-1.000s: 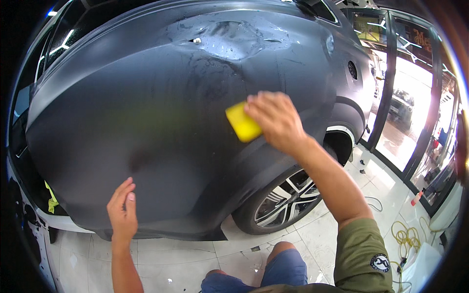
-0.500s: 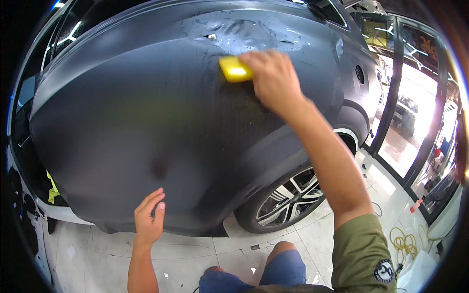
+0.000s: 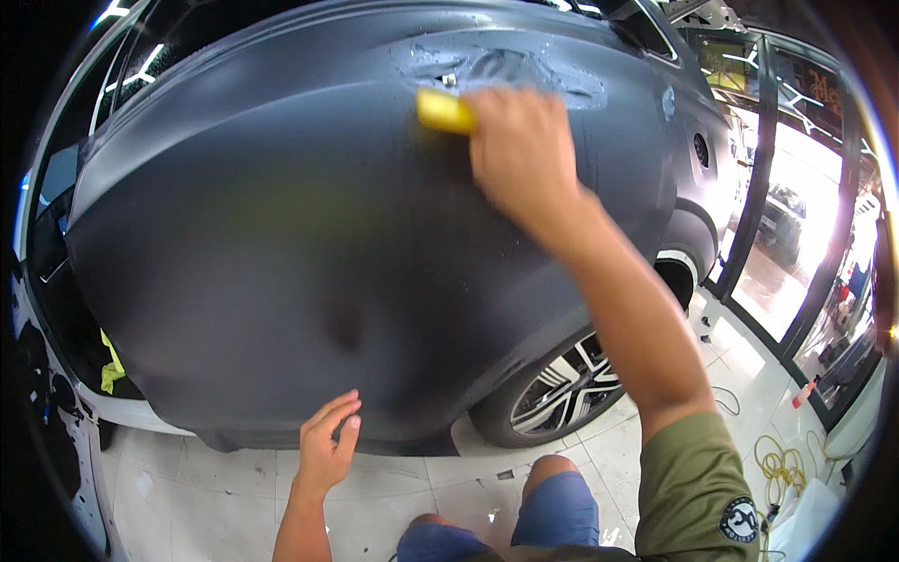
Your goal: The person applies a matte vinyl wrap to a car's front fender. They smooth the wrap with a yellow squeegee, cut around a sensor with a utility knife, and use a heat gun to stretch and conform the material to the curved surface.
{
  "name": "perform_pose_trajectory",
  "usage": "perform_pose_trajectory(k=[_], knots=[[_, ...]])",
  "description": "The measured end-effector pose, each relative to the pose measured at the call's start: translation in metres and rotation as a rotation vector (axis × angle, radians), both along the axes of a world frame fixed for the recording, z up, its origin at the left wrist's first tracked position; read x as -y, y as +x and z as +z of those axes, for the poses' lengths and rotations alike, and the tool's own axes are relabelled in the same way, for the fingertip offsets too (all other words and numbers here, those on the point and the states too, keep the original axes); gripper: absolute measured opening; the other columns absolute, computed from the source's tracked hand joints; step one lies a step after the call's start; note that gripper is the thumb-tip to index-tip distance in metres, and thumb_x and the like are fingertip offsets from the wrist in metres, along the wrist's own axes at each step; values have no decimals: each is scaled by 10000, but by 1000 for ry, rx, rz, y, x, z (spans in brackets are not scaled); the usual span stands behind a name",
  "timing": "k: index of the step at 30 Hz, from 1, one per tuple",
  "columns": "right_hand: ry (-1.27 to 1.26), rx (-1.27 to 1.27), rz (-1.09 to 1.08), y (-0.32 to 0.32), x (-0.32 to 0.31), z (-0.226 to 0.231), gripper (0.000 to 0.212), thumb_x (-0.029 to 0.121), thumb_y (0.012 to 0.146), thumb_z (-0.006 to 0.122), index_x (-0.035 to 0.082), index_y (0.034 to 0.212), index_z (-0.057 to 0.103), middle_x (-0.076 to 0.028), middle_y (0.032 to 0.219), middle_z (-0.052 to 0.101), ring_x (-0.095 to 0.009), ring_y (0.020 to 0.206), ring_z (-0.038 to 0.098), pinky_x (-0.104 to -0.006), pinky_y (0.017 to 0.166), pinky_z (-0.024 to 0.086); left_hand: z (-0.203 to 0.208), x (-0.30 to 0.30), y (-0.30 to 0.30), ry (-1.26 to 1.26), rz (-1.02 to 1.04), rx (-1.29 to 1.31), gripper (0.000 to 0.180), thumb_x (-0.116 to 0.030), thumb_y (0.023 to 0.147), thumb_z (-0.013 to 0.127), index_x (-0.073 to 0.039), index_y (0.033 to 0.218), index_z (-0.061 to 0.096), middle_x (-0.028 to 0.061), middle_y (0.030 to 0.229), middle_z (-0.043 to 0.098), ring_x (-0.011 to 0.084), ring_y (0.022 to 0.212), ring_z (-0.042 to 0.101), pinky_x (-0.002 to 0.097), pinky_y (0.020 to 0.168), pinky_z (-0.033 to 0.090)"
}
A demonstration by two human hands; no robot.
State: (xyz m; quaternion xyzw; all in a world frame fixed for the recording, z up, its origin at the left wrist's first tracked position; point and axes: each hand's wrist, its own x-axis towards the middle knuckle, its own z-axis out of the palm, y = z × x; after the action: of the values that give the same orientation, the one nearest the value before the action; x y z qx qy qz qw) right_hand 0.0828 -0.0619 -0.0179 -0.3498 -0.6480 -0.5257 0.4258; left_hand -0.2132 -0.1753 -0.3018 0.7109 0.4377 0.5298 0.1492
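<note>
Currently the right hand [image 3: 526, 140] clasps a yellow scraper [image 3: 444, 111] near the upper edge of the car panel [image 3: 272, 281]; the left hand [image 3: 326, 451] has loose, empty fingers

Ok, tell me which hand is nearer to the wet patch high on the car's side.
Right. The right hand, gripping the yellow pad, is at the lower edge of the wet patch; the left hand is much lower, near the bottom of the dark covering.
</note>
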Motion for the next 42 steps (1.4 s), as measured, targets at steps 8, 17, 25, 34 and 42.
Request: perform_pose_trajectory(k=[8, 17, 25, 34, 42], knots=[[-96, -36, -24, 17, -24, 21, 157, 151, 875, 604, 80, 991, 683, -116, 1063, 718, -280, 998, 679, -466, 846, 464, -14, 3, 18, -20, -19, 2, 230, -81, 958, 637, 43, 1127, 731, 204, 1238, 722, 334, 1144, 705, 393, 996, 533], [90, -22, -28, 79, -25, -13, 268, 118, 887, 566, 83, 1129, 673, -85, 1118, 698, -268, 1092, 637, -495, 984, 410, 80, -20, 40, 487, 61, -436, 377, -75, 937, 623, 61, 1288, 643, 247, 1406, 609, 430, 1332, 564, 491, 1143, 415], [-30, 119, 69, 134, 12, -76, 370, 95, 810, 652, 101, 1179, 682, -60, 1196, 684, -269, 1110, 625, -459, 991, 451, 263, -114, 179, 957, 274, -913, 518, -228, 1032, 496, 55, 1466, 491, 244, 1592, 415, 404, 1488, 384, 515, 1225, 293], [86, 154, 47, 103, -23, -3, 126, 197, 839, 614, 117, 922, 664, -36, 940, 667, -241, 947, 630, -424, 866, 450, 395, -136, 217, 492, 202, -1272, 453, -291, 1106, 327, 0, 1300, 613, 265, 1256, 674, 433, 1194, 619, 468, 1022, 477], [134, 65, -76, 99, -44, -2, 169, 218, 840, 623, 113, 949, 698, -39, 992, 687, -225, 987, 644, -441, 892, 454, 381, -130, 229, 355, 156, -1105, 625, -457, 1102, 302, 63, 1230, 623, 299, 1338, 621, 470, 1248, 573, 468, 1060, 431]])
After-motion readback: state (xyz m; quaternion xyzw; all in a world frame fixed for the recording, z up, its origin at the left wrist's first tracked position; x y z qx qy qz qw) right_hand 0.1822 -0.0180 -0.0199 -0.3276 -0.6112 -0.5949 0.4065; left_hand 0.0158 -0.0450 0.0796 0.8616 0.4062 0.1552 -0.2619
